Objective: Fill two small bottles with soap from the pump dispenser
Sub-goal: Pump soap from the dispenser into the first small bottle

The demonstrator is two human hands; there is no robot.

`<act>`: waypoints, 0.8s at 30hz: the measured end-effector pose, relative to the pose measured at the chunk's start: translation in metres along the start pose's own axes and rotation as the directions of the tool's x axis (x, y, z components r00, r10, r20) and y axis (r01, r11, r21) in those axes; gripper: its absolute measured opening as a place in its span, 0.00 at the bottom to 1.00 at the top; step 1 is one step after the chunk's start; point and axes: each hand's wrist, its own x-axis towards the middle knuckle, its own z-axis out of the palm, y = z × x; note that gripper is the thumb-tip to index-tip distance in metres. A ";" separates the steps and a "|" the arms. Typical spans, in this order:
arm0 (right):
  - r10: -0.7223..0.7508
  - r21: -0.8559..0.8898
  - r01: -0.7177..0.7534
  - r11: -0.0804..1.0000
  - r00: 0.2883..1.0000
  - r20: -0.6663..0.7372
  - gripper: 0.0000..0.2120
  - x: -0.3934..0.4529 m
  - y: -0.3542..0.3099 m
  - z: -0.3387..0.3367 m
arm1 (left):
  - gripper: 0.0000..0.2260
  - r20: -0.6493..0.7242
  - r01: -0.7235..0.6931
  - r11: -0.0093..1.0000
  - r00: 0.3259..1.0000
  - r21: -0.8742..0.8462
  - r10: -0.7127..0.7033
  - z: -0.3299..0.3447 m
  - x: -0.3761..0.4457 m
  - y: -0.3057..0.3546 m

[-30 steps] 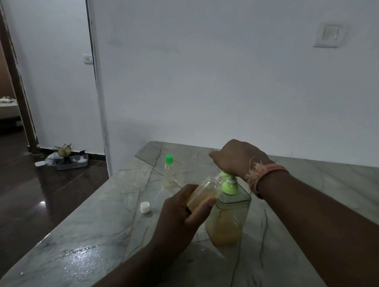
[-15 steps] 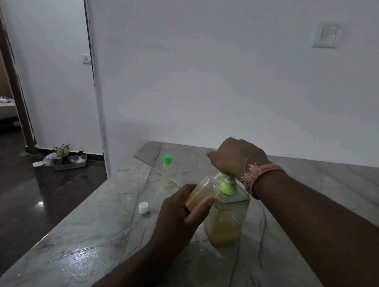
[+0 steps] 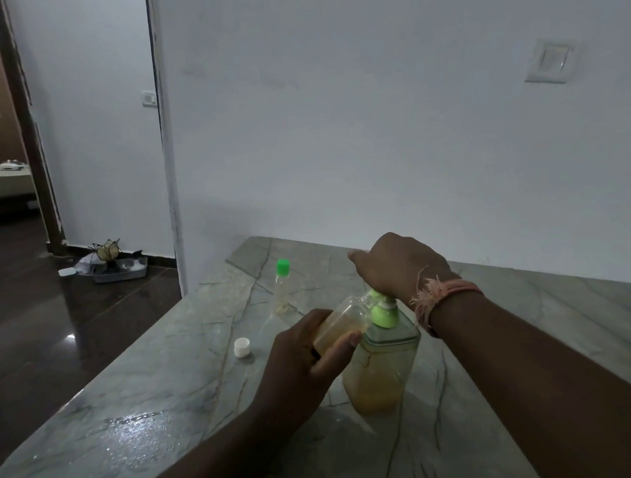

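**Amber soap at the pump**

Marble table [image 3: 138, 393] carries the pump dispenser [image 3: 383, 367]. Left hand [image 3: 306, 361] grips a tilted open small bottle [image 3: 343, 322], its mouth by the nozzle. Right hand [image 3: 397, 265] covers the pump head; its fingers are hidden. A green-capped bottle [image 3: 283, 287] and a white cap [image 3: 242, 348] stand behind.

Single head-worn wide-angle view, facing forward and down from close above the marble table [image 3: 138, 390], both forearms entering from 6 o'clock, wall [image 3: 373, 124] at 12 o'clock, doorway [image 3: 1, 147] at 10 o'clock
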 end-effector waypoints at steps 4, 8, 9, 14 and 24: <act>0.033 0.052 -0.033 0.998 0.999 0.006 0.20 0.003 0.006 0.009 | 0.18 0.006 0.016 1.000 1.000 -0.004 -0.016 0.000 0.002 -0.001; 0.048 0.048 -0.050 0.998 0.998 0.051 0.17 -0.005 0.004 0.002 | 0.19 0.011 0.018 1.000 1.000 -0.008 -0.018 -0.001 0.000 0.001; 0.036 0.010 -0.037 0.999 0.998 0.060 0.16 -0.008 0.002 -0.001 | 0.18 0.007 0.014 1.000 1.000 -0.003 -0.014 -0.001 0.000 0.002; -0.016 -0.145 0.004 0.989 0.997 -0.081 0.13 -0.015 -0.011 -0.008 | 0.16 -0.006 0.006 1.000 1.000 0.019 -0.005 -0.001 -0.001 0.003; 0.003 -0.078 0.002 0.997 0.998 0.060 0.11 -0.013 -0.008 -0.003 | 0.14 0.000 0.015 0.999 1.000 0.037 -0.015 -0.001 -0.001 0.003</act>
